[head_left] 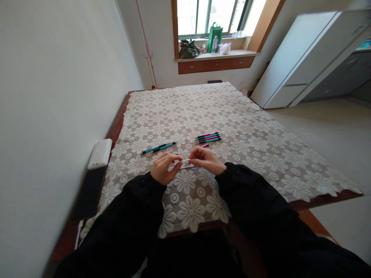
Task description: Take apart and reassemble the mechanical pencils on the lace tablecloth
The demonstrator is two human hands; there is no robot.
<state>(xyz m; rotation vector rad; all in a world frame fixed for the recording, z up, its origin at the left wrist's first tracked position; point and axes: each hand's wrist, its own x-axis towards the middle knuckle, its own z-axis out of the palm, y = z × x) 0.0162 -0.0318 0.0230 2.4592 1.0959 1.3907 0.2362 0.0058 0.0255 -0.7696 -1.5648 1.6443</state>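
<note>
My left hand (165, 166) and my right hand (206, 159) meet above the near part of the table, both with fingers pinched. Between their fingertips is a small whitish piece (186, 160), too small to name. Just below it a thin white stick (187, 166) shows, partly covered by my fingers. Beyond my left hand lie teal and black pens (159, 148), end to side. Past my right hand is a row of several pens (208, 137) in teal, pink and black. One more pink pen (204, 145) is partly hidden behind that hand.
A floral lace cloth (191, 212) covers the table. At its left edge, by the wall, lie a white power bank (100, 153) and a dark flat device (89, 193) with a white cable (78, 235). A windowsill with bags (215, 38) and a white fridge (298, 58) stand beyond.
</note>
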